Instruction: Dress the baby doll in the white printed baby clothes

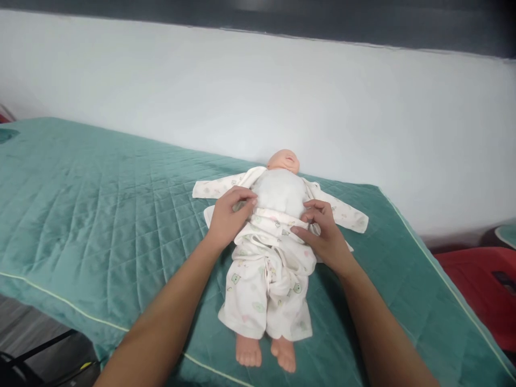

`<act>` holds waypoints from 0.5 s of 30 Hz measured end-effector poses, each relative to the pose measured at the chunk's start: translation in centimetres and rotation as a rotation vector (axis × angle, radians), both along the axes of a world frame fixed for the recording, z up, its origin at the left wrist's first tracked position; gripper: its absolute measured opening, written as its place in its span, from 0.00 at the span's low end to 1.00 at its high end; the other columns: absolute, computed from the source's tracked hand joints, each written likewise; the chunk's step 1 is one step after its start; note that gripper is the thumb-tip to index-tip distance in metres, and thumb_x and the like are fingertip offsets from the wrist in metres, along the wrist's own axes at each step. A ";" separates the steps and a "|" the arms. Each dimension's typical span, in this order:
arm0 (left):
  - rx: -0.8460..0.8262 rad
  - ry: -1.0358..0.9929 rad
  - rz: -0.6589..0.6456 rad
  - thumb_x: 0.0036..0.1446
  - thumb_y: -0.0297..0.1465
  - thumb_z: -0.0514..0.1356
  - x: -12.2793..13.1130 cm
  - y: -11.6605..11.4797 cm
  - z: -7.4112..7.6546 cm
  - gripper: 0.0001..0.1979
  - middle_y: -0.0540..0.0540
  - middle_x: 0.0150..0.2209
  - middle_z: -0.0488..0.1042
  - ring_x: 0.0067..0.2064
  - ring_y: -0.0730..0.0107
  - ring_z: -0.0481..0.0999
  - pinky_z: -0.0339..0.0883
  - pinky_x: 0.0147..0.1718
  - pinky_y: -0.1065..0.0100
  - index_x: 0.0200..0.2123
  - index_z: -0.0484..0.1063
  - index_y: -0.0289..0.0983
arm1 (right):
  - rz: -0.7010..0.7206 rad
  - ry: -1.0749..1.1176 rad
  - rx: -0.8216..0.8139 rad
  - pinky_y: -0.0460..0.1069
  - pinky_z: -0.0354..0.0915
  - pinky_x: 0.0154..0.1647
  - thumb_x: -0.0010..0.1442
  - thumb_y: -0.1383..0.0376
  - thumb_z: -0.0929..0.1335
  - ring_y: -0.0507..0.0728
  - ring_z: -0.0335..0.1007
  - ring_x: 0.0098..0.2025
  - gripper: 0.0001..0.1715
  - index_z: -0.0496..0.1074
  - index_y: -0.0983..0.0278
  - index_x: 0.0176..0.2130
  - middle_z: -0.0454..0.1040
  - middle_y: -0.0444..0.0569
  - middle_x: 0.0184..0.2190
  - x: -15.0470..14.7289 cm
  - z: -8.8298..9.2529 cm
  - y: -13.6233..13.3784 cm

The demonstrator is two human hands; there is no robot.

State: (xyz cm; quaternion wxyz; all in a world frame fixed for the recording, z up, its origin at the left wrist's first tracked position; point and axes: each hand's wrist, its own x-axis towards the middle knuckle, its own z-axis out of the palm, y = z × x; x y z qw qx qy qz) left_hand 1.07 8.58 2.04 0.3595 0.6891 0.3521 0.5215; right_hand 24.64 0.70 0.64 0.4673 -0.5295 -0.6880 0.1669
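Observation:
A baby doll (284, 161) lies on its back, its feet toward me and its soft white cloth belly (280, 192) bare. Patterned white baby pants (246, 287) cover its legs, with the waistband across the lower belly. My left hand (233, 215) is closed at the left side of the waistband, thumb and forefinger together. At the right side, my right hand (324, 234) has its fingers bent around the waistband, thumb on the front. A matching baby shirt (220, 187) lies spread open under the doll, its sleeves stretched out to both sides.
A green quilted cover (108, 215) lies beneath the doll, over a bed or table. Behind it rises a white wall (242, 91). A red plastic object (479, 285) stands beyond the right edge. Dark cables (44, 346) are at the lower left near the floor.

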 end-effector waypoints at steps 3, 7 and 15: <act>0.007 0.076 -0.044 0.55 0.36 0.63 -0.2 0.1 0.1 0.08 0.45 0.43 0.75 0.46 0.65 0.74 0.67 0.50 0.63 0.38 0.77 0.40 | -0.004 -0.028 0.037 0.60 0.58 0.57 0.58 0.56 0.71 0.63 0.59 0.56 0.13 0.66 0.59 0.32 0.60 0.51 0.48 -0.1 0.1 0.0; -0.053 0.115 -0.148 0.55 0.39 0.64 -0.4 0.1 0.4 0.12 0.44 0.46 0.73 0.48 0.63 0.74 0.68 0.49 0.63 0.41 0.77 0.41 | 0.003 -0.029 0.053 0.60 0.57 0.57 0.60 0.57 0.70 0.62 0.60 0.55 0.12 0.65 0.59 0.32 0.61 0.51 0.48 -0.2 0.1 -0.1; -0.013 0.286 -0.299 0.54 0.40 0.65 -0.5 -0.3 0.8 0.20 0.44 0.50 0.70 0.50 0.62 0.71 0.67 0.46 0.64 0.50 0.73 0.43 | 0.022 -0.013 0.066 0.59 0.57 0.57 0.60 0.59 0.70 0.61 0.60 0.55 0.11 0.65 0.59 0.32 0.60 0.50 0.46 -0.2 -0.4 0.2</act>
